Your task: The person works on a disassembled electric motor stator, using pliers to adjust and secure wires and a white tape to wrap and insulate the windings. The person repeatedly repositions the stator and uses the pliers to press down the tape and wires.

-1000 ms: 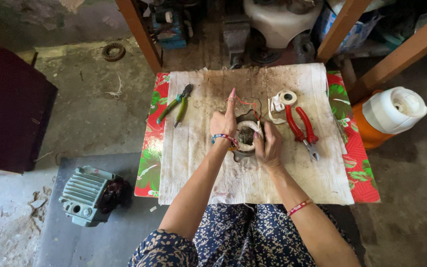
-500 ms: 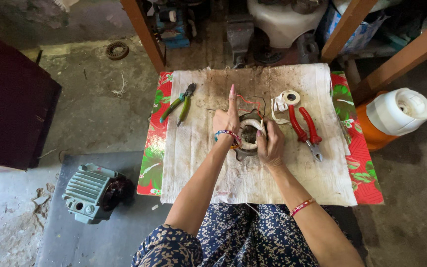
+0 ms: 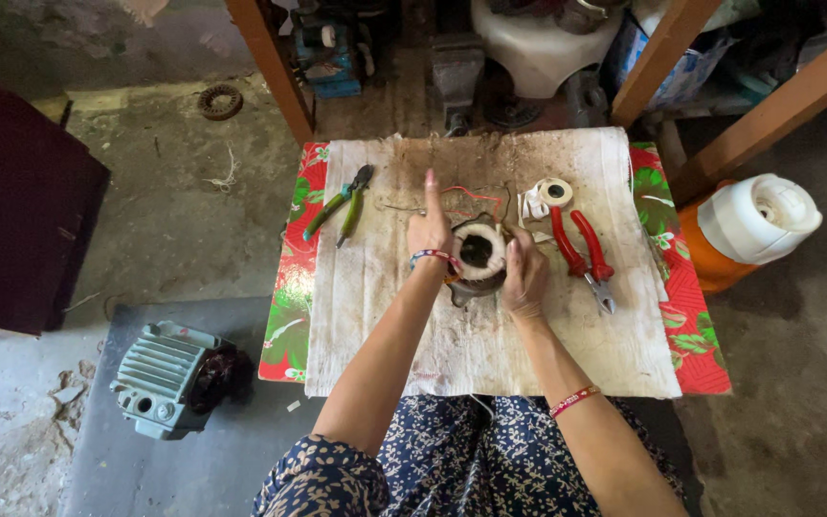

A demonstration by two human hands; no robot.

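Note:
A round motor stator [image 3: 478,257] with white-wrapped windings sits in the middle of a small cloth-covered table [image 3: 385,316]. My left hand [image 3: 430,228] rests against its left side, index finger pointing straight up and away. My right hand [image 3: 525,278] grips its right side with the fingers curled onto the rim. Thin red and copper wires [image 3: 476,196] trail from the stator toward the far edge.
Green-handled pliers [image 3: 342,204] lie at the left of the cloth. Red-handled pliers [image 3: 583,249] and a white tape roll [image 3: 554,191] lie to the right. An orange and white jug [image 3: 744,230] stands right of the table. A grey motor housing [image 3: 167,378] lies on the floor at left.
Both hands stay on the stator. The view has shifted slightly; nothing else has visibly moved.

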